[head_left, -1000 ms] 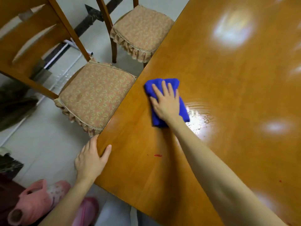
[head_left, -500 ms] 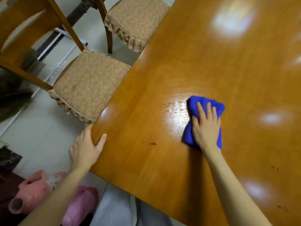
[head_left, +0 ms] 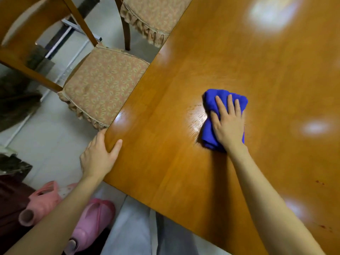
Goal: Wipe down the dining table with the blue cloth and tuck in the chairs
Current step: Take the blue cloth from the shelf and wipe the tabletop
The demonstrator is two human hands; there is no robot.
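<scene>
A folded blue cloth (head_left: pixel 211 105) lies on the glossy wooden dining table (head_left: pixel 248 61). My right hand (head_left: pixel 227 124) presses flat on the cloth with straight fingers. A damp streak shines just left of the cloth. My left hand (head_left: pixel 98 156) holds the table's near left corner, thumb on top and fingers over the edge. Two wooden chairs with patterned seat cushions stand along the table's left side: the nearer chair (head_left: pixel 103 85) and a farther chair (head_left: pixel 150 17). Both seats stick out from under the table.
Pink slippers (head_left: pixel 88 223) and another pink shoe (head_left: pixel 42 201) lie on the pale tiled floor by my legs. A dark broom-like object (head_left: pixel 16 102) sits at the far left. Small red specks (head_left: pixel 320 183) mark the table at the right.
My right hand slid the cloth from the table's left edge toward the middle, leaving a wet streak. The red speck near the front is gone. My left hand stayed on the corner.
</scene>
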